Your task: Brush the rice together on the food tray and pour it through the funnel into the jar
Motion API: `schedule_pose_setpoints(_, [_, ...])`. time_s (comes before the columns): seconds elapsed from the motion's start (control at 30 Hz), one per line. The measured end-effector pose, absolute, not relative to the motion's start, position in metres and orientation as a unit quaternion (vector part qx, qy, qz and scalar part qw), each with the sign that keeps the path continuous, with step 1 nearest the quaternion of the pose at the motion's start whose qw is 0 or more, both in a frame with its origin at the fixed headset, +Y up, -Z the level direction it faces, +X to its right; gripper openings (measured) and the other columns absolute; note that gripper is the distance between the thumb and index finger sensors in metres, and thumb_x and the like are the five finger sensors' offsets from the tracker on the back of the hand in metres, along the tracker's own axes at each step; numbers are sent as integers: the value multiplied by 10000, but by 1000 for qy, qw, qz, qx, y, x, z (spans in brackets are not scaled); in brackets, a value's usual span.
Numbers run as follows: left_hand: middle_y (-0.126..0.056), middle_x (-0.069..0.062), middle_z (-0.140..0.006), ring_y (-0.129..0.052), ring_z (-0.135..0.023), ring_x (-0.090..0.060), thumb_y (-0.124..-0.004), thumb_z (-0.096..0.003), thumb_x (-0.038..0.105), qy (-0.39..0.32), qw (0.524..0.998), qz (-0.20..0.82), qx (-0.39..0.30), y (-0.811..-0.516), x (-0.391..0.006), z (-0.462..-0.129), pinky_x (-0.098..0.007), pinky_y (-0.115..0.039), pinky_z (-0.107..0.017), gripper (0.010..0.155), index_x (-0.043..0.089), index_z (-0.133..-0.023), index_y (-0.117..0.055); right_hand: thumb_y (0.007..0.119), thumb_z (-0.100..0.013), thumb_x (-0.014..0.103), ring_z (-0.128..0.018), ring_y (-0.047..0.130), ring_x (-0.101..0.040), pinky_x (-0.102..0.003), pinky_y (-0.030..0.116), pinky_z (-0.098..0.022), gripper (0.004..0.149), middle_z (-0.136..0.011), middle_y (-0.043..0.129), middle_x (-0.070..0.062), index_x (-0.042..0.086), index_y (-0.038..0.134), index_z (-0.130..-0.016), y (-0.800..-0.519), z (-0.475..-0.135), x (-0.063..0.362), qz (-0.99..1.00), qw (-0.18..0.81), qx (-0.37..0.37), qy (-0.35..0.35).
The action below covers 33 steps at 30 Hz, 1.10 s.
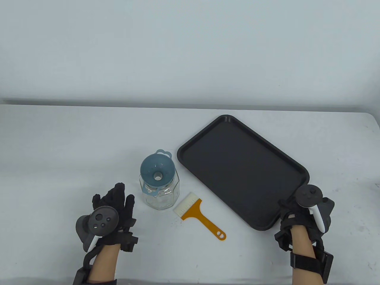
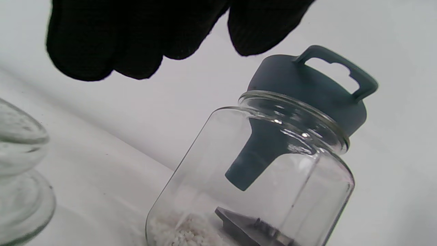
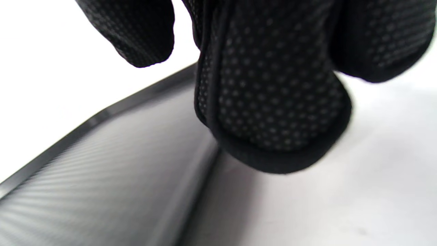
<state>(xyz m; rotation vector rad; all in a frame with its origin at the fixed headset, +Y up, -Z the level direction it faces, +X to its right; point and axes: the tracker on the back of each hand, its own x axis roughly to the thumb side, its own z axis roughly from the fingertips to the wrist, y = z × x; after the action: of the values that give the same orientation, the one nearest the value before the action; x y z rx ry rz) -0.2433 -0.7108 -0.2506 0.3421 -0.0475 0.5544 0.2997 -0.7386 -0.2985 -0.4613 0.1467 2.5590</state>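
A glass jar [image 1: 161, 199] stands near the table's front with a blue funnel [image 1: 148, 169] seated in its mouth. In the left wrist view white rice [image 2: 181, 234] lies at the bottom of the jar [image 2: 307, 205] under the funnel [image 2: 300, 89]. My left hand [image 1: 118, 193] hovers just left of the jar with straight fingers [image 2: 102, 41], holding nothing. The black food tray [image 1: 237, 166] lies flat to the right, and no rice shows on it. My right hand [image 1: 286, 209] is at its near right corner. Its fingers [image 3: 273, 102] hang loosely over the tray [image 3: 102, 171] rim.
A brush [image 1: 204, 219] with white bristles and an orange handle lies on the table between jar and tray. A rounded glass object [image 2: 20, 153] shows at the left edge of the left wrist view. The white table ends at a wall behind.
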Motion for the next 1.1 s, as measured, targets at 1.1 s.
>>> schedule_pose_setpoints(1.1, [-704, -442, -920, -759, -736, -693, -670, -547, 311, -41, 953, 271, 128, -714, -232, -254, -850, -314, -603, 658, -130, -1025, -568, 715, -488, 552, -624, 926, -451, -656, 625, -497, 703, -833, 773, -309, -50, 764, -849, -649, -366, 6, 963, 250, 105, -14])
